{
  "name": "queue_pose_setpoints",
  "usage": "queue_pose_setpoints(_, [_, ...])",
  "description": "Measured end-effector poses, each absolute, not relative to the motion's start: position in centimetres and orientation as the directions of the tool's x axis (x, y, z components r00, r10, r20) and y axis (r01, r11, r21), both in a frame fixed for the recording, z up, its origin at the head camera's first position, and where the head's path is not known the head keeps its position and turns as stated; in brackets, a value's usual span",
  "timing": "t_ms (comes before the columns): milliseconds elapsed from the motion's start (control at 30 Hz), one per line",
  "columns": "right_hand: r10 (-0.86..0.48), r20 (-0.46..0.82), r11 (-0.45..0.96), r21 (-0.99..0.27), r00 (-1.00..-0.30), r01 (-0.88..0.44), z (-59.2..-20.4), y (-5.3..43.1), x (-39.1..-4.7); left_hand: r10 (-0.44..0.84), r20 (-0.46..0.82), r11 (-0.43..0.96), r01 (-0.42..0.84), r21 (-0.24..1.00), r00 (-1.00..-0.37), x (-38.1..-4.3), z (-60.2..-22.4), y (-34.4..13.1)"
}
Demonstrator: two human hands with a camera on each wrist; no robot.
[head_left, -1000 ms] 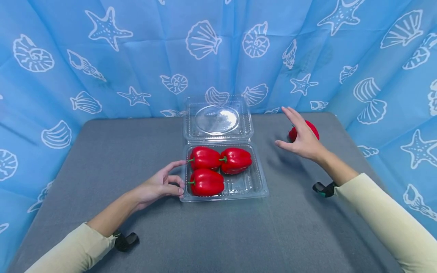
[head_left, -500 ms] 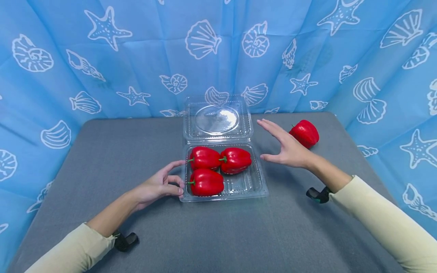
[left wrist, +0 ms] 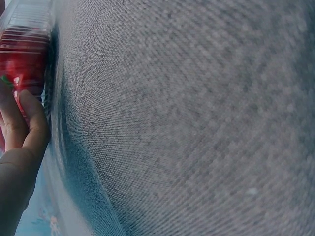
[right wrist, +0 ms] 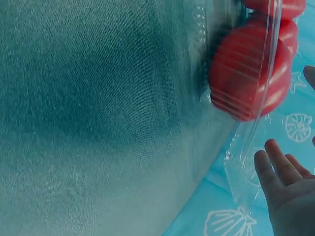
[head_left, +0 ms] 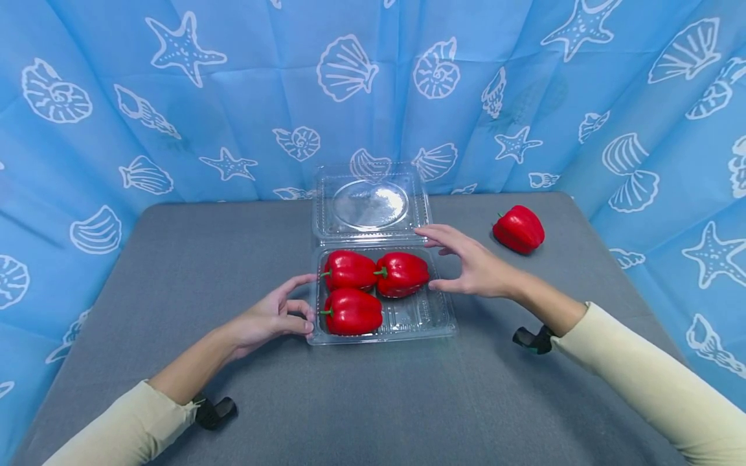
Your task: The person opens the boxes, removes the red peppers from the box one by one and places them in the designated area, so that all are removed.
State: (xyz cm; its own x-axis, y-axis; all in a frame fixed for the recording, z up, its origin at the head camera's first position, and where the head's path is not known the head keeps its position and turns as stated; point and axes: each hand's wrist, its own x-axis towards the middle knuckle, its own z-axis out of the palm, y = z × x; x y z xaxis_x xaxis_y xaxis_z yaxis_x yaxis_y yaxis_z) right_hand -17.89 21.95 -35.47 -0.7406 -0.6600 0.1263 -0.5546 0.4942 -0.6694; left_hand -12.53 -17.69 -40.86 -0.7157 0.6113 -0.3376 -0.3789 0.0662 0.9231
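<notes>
In the head view a clear plastic clamshell container (head_left: pixel 408 320) lies on the table, its lid (head_left: pixel 373 206) folded back. Inside are three red bell peppers: one at the back left (head_left: pixel 350 269), one at the back right (head_left: pixel 403 274) and one at the front left (head_left: pixel 353 312). My left hand (head_left: pixel 272 316) has its fingertips at the container's left side, also visible in the left wrist view (left wrist: pixel 24 128). Beside the container's back right, my right hand (head_left: pixel 474 265) has thumb and fingers spread apart, with nothing between them and the fingertips over the rim.
A fourth bell pepper (head_left: pixel 519 230), also red, lies on its side at the table's back right. The grey table (head_left: pixel 373 401) meets a blue curtain (head_left: pixel 245 97) printed with shells and starfish along its back edge.
My right hand has moved left and toward me, from in front of the lone bell pepper to the container's right rim. The left hand and the peppers have stayed in place.
</notes>
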Motion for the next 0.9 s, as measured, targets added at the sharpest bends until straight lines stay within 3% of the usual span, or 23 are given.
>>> queue_pose_setpoints(567, [-0.705, 0.091, 0.488, -0.657, -0.704, -0.574, -36.7, 20.1, -18.1, 0.614, -0.341, 0.063, -0.387, 0.920, -0.712, -12.6, -40.8, -17.8])
queue_pose_setpoints(900, [-0.713, 0.001, 0.513, -0.681, -0.701, -0.522, -37.6, 18.7, -18.2, 0.619, -0.334, 0.051, -0.387, 0.920, -0.711, -12.6, -40.8, -17.8])
